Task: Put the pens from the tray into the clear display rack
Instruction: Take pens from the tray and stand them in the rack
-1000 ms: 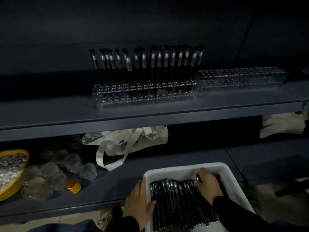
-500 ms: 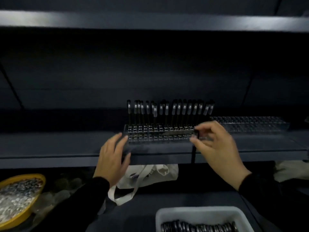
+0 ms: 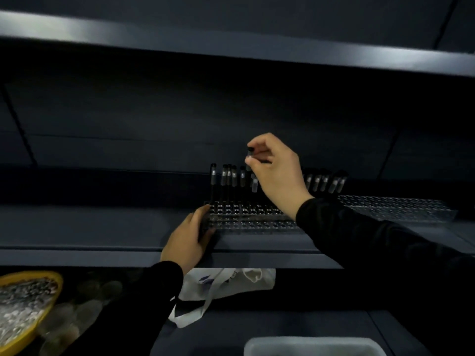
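A clear display rack (image 3: 246, 217) stands on the middle shelf with several black pens upright along its back row. My right hand (image 3: 276, 170) is raised above the rack and pinches the top of one black pen (image 3: 249, 154), held upright over the back row. My left hand (image 3: 189, 240) grips the rack's left end at the shelf's front edge. Only the far rim of the white tray (image 3: 313, 344) shows at the bottom; its pens are out of view.
A second clear rack (image 3: 395, 208) sits to the right on the same shelf. Below, a white tote bag (image 3: 226, 286) lies on the lower shelf, with a yellow bowl (image 3: 33, 304) and clear cups at the left. Another shelf (image 3: 231, 47) hangs overhead.
My right hand rose from the rack's front edge to above the back row, turning the pen upright. My left hand moved in and took hold of the rack's left end.
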`<state>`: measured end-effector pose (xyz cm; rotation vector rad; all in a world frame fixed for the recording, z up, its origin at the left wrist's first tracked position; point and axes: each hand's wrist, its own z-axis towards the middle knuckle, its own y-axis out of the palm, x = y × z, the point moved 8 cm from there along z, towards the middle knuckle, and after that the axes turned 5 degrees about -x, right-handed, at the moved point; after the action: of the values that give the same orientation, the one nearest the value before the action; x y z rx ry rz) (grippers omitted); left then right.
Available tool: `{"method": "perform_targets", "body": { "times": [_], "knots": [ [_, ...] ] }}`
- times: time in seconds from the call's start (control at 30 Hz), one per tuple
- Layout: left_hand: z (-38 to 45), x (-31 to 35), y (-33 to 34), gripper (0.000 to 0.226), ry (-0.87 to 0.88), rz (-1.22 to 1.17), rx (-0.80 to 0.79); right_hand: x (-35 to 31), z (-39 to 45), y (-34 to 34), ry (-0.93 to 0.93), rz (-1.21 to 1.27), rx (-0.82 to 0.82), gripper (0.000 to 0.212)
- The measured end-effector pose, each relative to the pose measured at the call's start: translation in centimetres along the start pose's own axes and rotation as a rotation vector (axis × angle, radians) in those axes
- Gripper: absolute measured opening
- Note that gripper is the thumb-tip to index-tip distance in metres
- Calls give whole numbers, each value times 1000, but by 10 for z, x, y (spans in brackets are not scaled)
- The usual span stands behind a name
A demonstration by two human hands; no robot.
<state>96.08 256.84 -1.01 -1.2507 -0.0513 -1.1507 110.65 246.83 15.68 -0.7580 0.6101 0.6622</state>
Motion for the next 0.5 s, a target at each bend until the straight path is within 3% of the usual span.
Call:
{"method": "perform_targets", "body": {
  "times": [0.13,0.5],
  "knots": [
    [2,-1,2,54,-2,36,-5,11,-1,9,1,-96,-26,17],
    [2,-2,3,54,1,43,-12,14,6,3,28,-36,36,18]
  ]
}}
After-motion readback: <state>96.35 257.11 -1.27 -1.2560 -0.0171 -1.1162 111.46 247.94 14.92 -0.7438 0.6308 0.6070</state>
